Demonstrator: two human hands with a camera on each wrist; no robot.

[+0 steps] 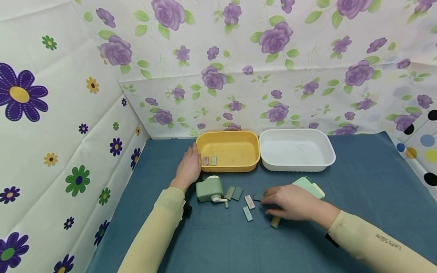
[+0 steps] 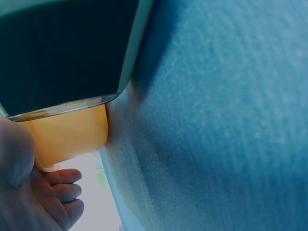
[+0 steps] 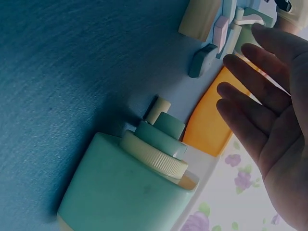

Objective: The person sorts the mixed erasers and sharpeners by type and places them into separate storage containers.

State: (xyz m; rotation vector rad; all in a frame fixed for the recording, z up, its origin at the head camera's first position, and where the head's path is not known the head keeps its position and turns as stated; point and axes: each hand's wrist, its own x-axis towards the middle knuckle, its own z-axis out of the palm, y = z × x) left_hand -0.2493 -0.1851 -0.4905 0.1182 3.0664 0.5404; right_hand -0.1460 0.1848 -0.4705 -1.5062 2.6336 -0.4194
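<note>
A tan rectangular block (image 1: 275,223) lies partly beneath the right hand (image 1: 290,201), whose loosely extended, parted fingers hold nothing; a dark teal block (image 1: 257,197) sits just beside their tips. Farther off stands a rounded green hand-crank pencil sharpener (image 1: 206,190). The left hand (image 1: 189,167), fingers nearly straight, rests against the side of a smooth yellow plastic basin (image 1: 228,168).

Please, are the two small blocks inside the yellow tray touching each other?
Apart: the head view shows a bare strip of the yellow tray between the pink block and the pale green block.
</note>
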